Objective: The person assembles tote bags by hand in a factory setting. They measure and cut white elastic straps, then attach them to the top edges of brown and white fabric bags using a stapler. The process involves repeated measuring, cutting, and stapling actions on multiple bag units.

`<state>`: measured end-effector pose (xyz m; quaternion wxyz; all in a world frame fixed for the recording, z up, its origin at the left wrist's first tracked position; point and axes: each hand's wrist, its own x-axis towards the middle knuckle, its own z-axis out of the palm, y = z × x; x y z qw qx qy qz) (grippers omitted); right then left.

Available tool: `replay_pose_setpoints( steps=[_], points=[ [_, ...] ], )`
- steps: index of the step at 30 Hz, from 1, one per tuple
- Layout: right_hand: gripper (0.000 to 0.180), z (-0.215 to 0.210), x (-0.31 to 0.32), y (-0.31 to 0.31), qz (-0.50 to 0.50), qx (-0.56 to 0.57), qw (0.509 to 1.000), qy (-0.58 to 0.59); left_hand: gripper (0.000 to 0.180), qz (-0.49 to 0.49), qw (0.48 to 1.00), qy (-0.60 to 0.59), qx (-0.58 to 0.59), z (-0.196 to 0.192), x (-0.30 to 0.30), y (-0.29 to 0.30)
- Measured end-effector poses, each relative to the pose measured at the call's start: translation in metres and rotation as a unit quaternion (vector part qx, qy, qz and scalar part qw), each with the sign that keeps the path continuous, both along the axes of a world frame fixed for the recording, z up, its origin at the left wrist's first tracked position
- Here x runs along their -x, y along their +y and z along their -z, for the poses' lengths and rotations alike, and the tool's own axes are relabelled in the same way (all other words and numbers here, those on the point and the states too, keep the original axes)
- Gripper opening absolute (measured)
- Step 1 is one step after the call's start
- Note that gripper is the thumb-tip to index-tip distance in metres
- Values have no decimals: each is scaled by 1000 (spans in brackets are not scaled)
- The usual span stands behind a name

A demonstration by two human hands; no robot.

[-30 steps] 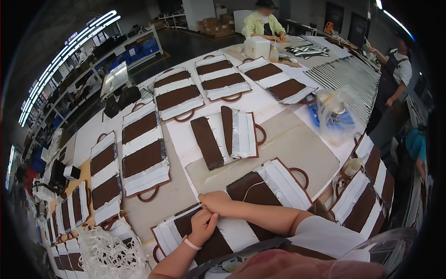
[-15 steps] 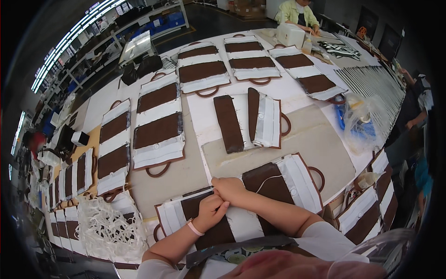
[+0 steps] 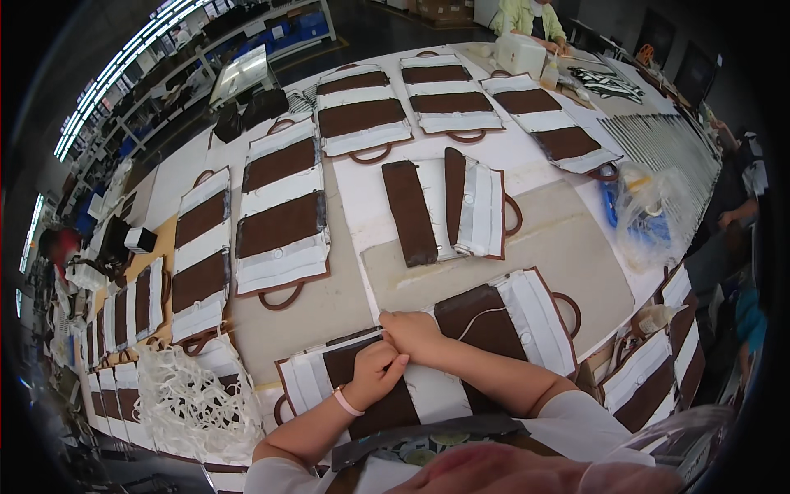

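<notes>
So both hands are bunched together right at the near edge of the desk, working on the brown-and-white bag panel lying flat there. The left hand is loosely curled, fingers folded down onto the brown strip of the panel, with a pink wristband on that wrist. The right hand sits just above it, touching it, fingers closed and pressed down onto the panel's top edge; can't tell if it's actually pinching anything, though a thin white thread runs off across the brown part right next to it. The panel has a brown loop handle sticking out on its right end. Off to the left of the hands there's a heap of white netting on the desk edge. A bit further out, past a bare patch of beige desk, sits a half-folded panel with a separate brown strip lying just beside it. To the right of that is a clear plastic bag with something blue inside. Further back the desk is covered in rows of the same flat brown-and-white panels, laid side by side. At the far end, a person in a yellow-green top is at the desk near a white box.
</notes>
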<state>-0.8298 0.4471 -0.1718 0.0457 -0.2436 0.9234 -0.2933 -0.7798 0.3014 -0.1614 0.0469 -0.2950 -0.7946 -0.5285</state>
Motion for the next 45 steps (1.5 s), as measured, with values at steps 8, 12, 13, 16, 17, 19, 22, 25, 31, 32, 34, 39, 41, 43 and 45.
replay_pose_setpoints(
  steps=[8,12,13,16,17,19,22,25,31,32,34,39,41,43,45],
  points=[
    [16,0,-1,0,3,-8,1000,-18,22,-3,1000,-8,-2,-2,-3,0],
    [16,-9,-1,0,-8,2,1000,-19,22,-8,1000,-6,1,-8,-2,1],
    [15,-9,-2,1,-10,6,1000,-21,18,-1,998,-36,57,-21,-2,1],
    [13,-8,2,7,-9,5,1000,-7,16,47,969,-31,238,-68,-9,-1],
    [13,-7,-1,6,-2,7,1000,1,23,35,960,-13,278,-74,-13,-4],
    [12,-9,-3,3,1,2,1000,1,41,9,933,26,360,-80,-17,-13],
    [15,-11,-4,3,-2,5,1000,-24,60,-35,887,104,448,-59,-24,-21],
    [18,-9,-4,5,-2,29,998,-47,63,-36,886,102,451,-39,-31,-26],
    [22,-18,-5,7,2,47,997,-56,62,-48,905,90,413,-33,-24,-29],
    [22,-18,-5,8,5,48,997,-52,62,-45,911,84,402,-33,-23,-31],
    [21,-18,-6,8,12,50,998,-45,62,-50,921,57,383,-34,-18,-31],
    [15,-20,-11,4,-6,20,999,-32,64,-72,929,61,359,-32,-10,-30],
    [13,-20,-15,4,-13,19,999,-22,65,-74,930,37,357,-26,-9,-31],
    [12,-27,-18,6,-15,25,999,-24,64,-75,924,13,374,-31,-6,-30],
    [11,-43,-29,15,24,31,998,-55,64,-75,923,10,378,-31,-7,-30]
  ],
)
